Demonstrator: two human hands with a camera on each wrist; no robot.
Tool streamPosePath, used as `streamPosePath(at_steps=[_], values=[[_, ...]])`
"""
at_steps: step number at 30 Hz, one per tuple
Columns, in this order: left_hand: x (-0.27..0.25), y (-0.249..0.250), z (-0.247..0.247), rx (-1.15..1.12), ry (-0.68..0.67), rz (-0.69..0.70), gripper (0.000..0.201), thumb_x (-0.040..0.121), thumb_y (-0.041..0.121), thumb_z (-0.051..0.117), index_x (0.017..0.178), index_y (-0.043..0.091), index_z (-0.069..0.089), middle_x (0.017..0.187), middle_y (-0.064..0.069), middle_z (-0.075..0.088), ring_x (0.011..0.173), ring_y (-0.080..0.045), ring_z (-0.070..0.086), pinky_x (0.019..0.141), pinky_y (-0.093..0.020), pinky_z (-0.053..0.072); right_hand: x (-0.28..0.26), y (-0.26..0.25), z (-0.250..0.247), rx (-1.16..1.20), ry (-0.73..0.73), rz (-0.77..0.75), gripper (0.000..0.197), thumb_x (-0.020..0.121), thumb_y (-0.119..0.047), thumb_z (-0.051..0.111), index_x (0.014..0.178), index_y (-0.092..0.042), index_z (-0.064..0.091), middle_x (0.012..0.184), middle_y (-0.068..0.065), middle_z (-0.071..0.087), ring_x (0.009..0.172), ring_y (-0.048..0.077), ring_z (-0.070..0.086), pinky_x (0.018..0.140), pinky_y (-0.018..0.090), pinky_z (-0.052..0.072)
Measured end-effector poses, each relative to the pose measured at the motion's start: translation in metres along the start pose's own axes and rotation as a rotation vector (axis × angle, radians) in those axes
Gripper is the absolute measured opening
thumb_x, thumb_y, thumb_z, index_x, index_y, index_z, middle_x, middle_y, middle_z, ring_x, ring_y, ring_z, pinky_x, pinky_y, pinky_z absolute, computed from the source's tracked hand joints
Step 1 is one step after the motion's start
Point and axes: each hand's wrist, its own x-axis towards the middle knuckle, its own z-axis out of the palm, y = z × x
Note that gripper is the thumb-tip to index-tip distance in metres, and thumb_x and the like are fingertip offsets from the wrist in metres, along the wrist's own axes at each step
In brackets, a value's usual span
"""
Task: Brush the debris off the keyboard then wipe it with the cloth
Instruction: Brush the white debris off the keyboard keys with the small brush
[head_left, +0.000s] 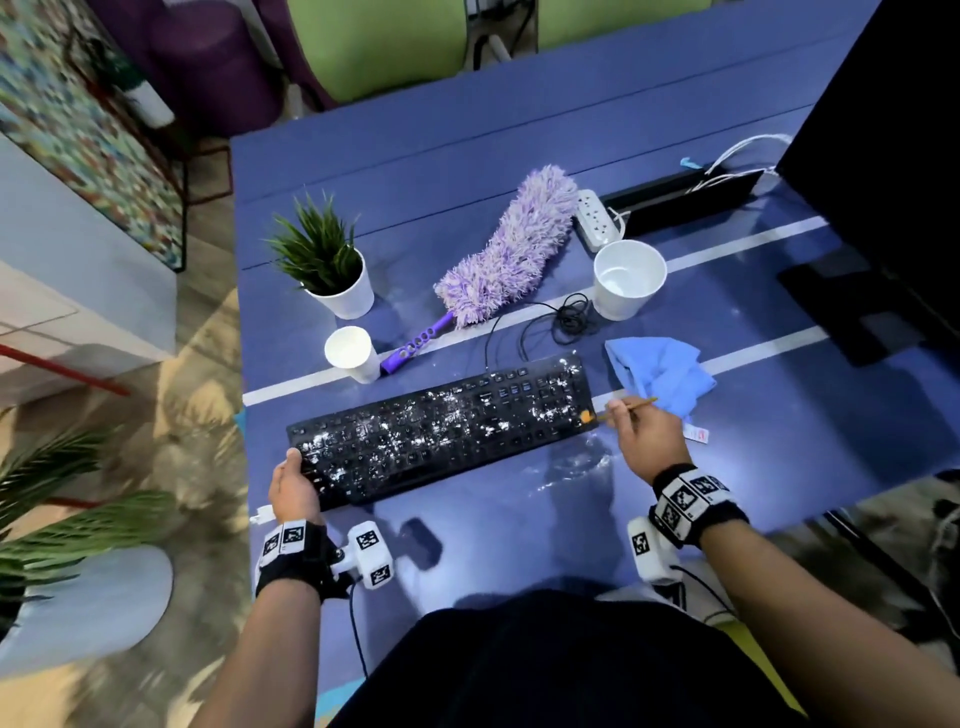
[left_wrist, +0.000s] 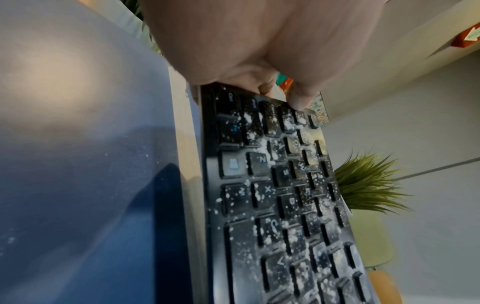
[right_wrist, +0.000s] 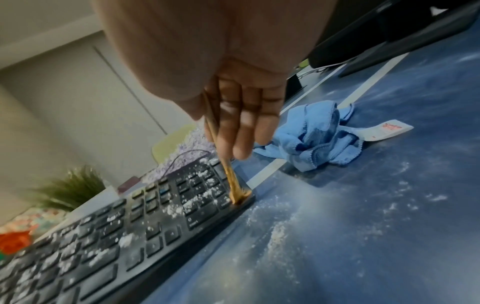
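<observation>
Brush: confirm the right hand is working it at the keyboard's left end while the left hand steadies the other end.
Wrong end. The right hand holds the brush at the keyboard's right end, as the right wrist view shows; the left hand steadies the left end.

Purple duster (head_left: 511, 249), potted plant (head_left: 332, 270), two white cups (head_left: 353, 353) (head_left: 628, 278), power strip (head_left: 597, 218), black monitor (head_left: 893, 156)

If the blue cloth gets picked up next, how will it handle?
The cloth lies crumpled in soft folds, so it will probably hang limp and unfold when lifted. It looks thin and likely light. Its tag trails loose on the table and may dangle.
</observation>
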Motion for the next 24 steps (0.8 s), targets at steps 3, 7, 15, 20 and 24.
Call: streamPosePath(at_steps=[3,7,15,20,24], values=[[0.018,-0.016,0.001,-0.072,-0.012,-0.043,0.069,0.08,0.068,0.048,0.114,0.01,0.064,0.13,-0.02,0.06,0.123,-0.034,0.055,0.105,-0.044,0.041,0.007,0.004,-0.003,-0.012,-0.07,0.008,0.04,0.097,-0.042,0.039,0.083,-0.018,0.068,0.082,0.006,0.073,0.083,0.027,0.068,0.076,0.033,0.052],[0.045,-0.049,0.004,-0.125,-0.017,-0.088,0.076,0.076,0.065,0.051,0.128,0.009,0.06,0.131,-0.015,0.06,0.113,-0.022,0.057,0.109,-0.045,0.04,0.016,0.007,-0.01,-0.038,-0.162,-0.06,0.04,0.098,-0.04,0.042,0.094,-0.014,0.071,0.086,0.011,0.073,0.086,0.029,0.067,0.078,0.033,0.051],[-0.003,-0.026,0.006,-0.235,0.175,-0.181,0.074,0.07,0.059,0.059,0.118,0.003,0.067,0.115,-0.018,0.066,0.102,-0.03,0.061,0.076,-0.047,0.051,0.032,0.014,-0.019,-0.077,-0.228,-0.05,0.036,0.1,-0.03,0.046,0.087,-0.007,0.07,0.085,0.015,0.073,0.087,0.033,0.067,0.076,0.034,0.048],[-0.018,-0.022,0.007,-0.319,0.144,-0.197,0.022,0.098,0.031,0.052,0.109,0.018,0.065,0.111,-0.012,0.063,0.094,-0.02,0.049,0.068,-0.036,0.046,0.033,0.013,-0.014,-0.101,-0.225,-0.024,0.036,0.099,-0.035,0.044,0.09,-0.011,0.07,0.085,0.013,0.073,0.088,0.033,0.067,0.078,0.034,0.05],[-0.008,-0.03,0.009,-0.447,0.059,-0.247,0.042,0.097,0.029,0.048,0.063,0.021,0.071,0.068,0.008,0.066,0.074,-0.015,0.063,0.064,-0.028,0.046,0.021,0.008,-0.009,-0.022,-0.097,-0.024,0.031,0.1,-0.032,0.047,0.094,-0.013,0.07,0.083,0.008,0.074,0.083,0.027,0.068,0.078,0.034,0.051]])
